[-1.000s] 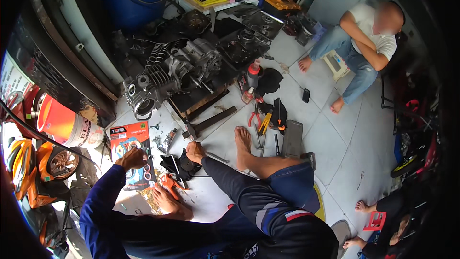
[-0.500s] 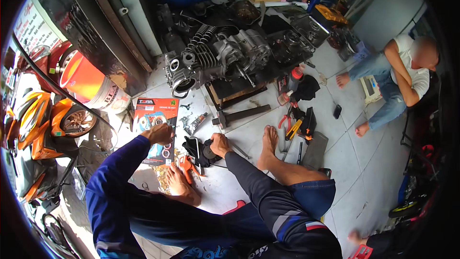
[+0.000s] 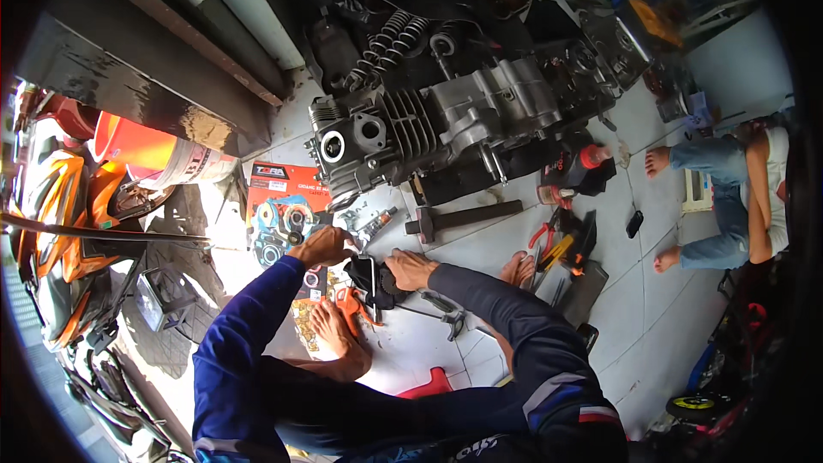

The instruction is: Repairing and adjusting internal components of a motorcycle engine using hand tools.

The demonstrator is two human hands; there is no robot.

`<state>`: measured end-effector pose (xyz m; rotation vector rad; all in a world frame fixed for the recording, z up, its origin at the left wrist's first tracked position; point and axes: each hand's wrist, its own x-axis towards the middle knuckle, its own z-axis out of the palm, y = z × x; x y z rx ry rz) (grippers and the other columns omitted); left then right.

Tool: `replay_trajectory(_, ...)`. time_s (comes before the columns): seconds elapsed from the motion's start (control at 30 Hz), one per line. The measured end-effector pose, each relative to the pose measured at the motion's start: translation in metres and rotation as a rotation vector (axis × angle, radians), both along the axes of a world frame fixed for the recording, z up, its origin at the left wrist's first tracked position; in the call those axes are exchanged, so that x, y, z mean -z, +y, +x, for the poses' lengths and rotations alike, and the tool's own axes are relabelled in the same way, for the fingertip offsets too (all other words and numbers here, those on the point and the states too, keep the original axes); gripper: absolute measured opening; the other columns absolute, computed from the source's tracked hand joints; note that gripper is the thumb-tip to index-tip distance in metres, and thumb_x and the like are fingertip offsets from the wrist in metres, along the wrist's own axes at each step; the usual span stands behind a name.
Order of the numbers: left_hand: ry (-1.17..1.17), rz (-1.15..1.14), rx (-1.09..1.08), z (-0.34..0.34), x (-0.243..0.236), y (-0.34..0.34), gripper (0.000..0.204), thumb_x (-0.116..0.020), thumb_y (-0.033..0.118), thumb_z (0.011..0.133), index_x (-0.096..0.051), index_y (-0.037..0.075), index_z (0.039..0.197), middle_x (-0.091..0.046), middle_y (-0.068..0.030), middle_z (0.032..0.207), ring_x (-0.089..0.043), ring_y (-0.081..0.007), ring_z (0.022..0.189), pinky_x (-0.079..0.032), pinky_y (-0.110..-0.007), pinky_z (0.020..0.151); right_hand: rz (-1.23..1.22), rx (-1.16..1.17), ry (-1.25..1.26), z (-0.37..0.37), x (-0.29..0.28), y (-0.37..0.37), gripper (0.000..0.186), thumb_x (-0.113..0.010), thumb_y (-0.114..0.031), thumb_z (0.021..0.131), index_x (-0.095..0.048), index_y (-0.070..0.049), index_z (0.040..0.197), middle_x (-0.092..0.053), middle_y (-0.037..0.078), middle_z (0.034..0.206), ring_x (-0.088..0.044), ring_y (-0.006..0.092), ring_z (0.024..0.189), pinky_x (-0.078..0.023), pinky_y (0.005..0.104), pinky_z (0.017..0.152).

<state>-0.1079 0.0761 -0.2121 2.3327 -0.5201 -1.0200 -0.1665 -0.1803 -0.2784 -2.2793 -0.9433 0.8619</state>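
My left hand (image 3: 323, 247) is closed in a pinch above the edge of a red-and-blue packaged gasket sheet (image 3: 291, 182). What its fingertips hold is too small to make out. A thin, bright, L-shaped metal rod (image 3: 372, 279) shows just beside them. To the right, my right hand (image 3: 411, 269) is curled round a dark round part (image 3: 391, 281), which rests against a black cloth-like bundle (image 3: 363, 274) on the tiles. My fingers hide part of it. Below the bundle lies an orange-handled tool (image 3: 350, 304), next to my bare foot (image 3: 330, 330).
A motorcycle engine (image 3: 480, 107) with a finned cylinder sits on a low stand ahead. A hammer (image 3: 467, 216) lies before it. Red-handled pliers (image 3: 543, 236) and other tools are on the right. A seated person (image 3: 729, 189) is at the far right. An orange motorbike (image 3: 60, 214) stands left.
My view has shifted, with the engine now appearing larger. My left hand has moved right, off the gasket sheet and nearer my right hand, which stays at the dark round part.
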Motion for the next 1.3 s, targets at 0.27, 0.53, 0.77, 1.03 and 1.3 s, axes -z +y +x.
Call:
replay_trajectory(0.27, -0.054, -0.009, -0.605, -0.009, -0.029, 0.106, 0.020, -0.065, 0.012, 0.080, -0.073, 0.003, 0.096, -0.070, -0.0217, 0.080, -0.071, -0.0318, 0.073, -0.055, -0.039, 0.065, -0.281, 0.117, 0.179, 0.012, -0.157, -0.117, 0.026, -0.059, -0.010, 0.077, -0.065, -0.002, 0.101, -0.064, 0.022, 0.099, -0.064, 0.0410, 0.092, -0.052, 0.0476, 0.081)
replay_trajectory(0.53, 0.583, 0.114, -0.888, -0.147, -0.189, 0.191, 0.017, -0.067, 0.011, 0.087, -0.071, 0.000, 0.100, -0.069, -0.0123, 0.074, -0.067, -0.0204, 0.057, -0.057, -0.034, 0.047, -0.133, 1.460, 0.291, -0.065, -0.333, -0.243, 0.009, -0.064, -0.007, 0.085, -0.067, 0.000, 0.089, -0.067, 0.010, 0.076, -0.068, 0.0147, 0.065, -0.053, 0.0321, 0.049)
replay_trajectory(0.77, 0.818, 0.033, -0.852, -0.150, -0.330, 0.197, 0.022, -0.062, 0.002, 0.090, -0.063, -0.001, 0.112, -0.069, -0.0224, 0.095, -0.070, -0.0369, 0.069, -0.060, -0.052, 0.059, -0.297, 1.428, 0.156, -0.289, -0.461, -0.178, 0.017, -0.064, -0.015, 0.075, -0.069, -0.004, 0.086, -0.070, 0.014, 0.079, -0.069, 0.0304, 0.070, -0.057, 0.0384, 0.063)
replay_trajectory(1.03, 0.690, 0.051, -0.482, -0.035, -0.434, 0.167, 0.018, -0.055, 0.015, 0.095, -0.063, 0.004, 0.107, -0.067, -0.0181, 0.095, -0.069, -0.0345, 0.071, -0.058, -0.046, 0.058, -0.246, 1.818, 0.708, -0.480, -0.575, -0.008, 0.013, -0.062, -0.008, 0.081, -0.072, -0.003, 0.089, -0.073, 0.008, 0.080, -0.072, 0.0210, 0.062, -0.059, 0.0354, 0.053)
replay_trajectory(1.3, 0.521, -0.017, -0.305, 0.073, -0.520, 0.063, 0.027, -0.061, 0.014, 0.091, -0.059, 0.005, 0.117, -0.066, -0.0127, 0.092, -0.068, -0.0256, 0.068, -0.056, -0.039, 0.056, 0.033, 2.580, 0.779, -0.568, -0.653, 0.051, 0.016, -0.053, -0.004, 0.092, -0.065, -0.002, 0.102, -0.068, 0.013, 0.074, -0.068, 0.0242, 0.054, -0.058, 0.0395, 0.046)
